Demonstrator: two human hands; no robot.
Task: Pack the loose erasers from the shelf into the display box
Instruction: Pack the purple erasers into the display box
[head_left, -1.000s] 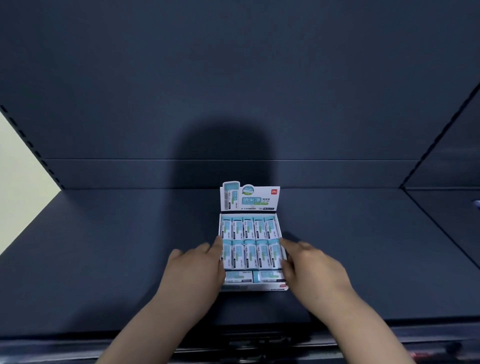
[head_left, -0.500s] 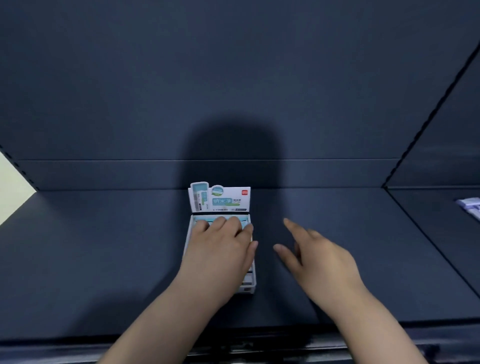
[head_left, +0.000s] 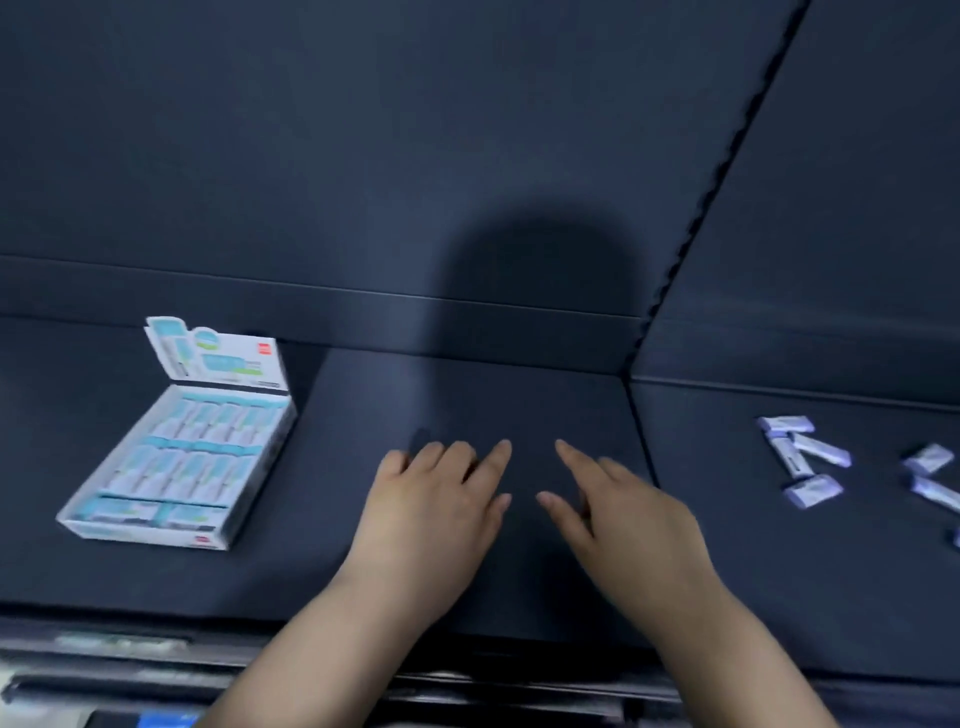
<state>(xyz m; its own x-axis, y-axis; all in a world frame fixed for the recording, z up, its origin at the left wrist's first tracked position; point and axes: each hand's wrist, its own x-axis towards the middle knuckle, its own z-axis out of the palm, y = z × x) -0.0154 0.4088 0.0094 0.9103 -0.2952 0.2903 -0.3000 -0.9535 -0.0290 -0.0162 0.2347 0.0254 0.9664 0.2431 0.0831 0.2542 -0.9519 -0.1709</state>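
"Several loose erasers (head_left: 802, 457) to go, then. Which way are they from you?"

"Off to my right on the shelf (head_left: 519, 405), past the seam (head_left: 641, 441) where two boards meet, well apart from both hands. My right hand (head_left: 623, 519) is the nearer one. My left hand (head_left: 431, 514) is just beside it, on the side away from them."

"Holding anything?"

"Nothing. Both hands are flat, palms down, fingers spread wide over the middle of the shelf. I can't tell whether they press it or hover just above."

"How do the erasers lie?"

"Every which way. A few in the closer cluster touch, with their long axes at different angles. A couple more lie further right, by the edge of view. I judge each needs turning to line up with a row."

"And the display box (head_left: 145, 527)?"

"Well off to my left, with its header card (head_left: 218, 353) standing at the far end. It's blurred, but its rows look filled with teal erasers (head_left: 208, 462), and the loose ones look pale purple. I see no open slot from here."

"So the move?"

"Reach right with the right hand, I think, then a long carry leftward."
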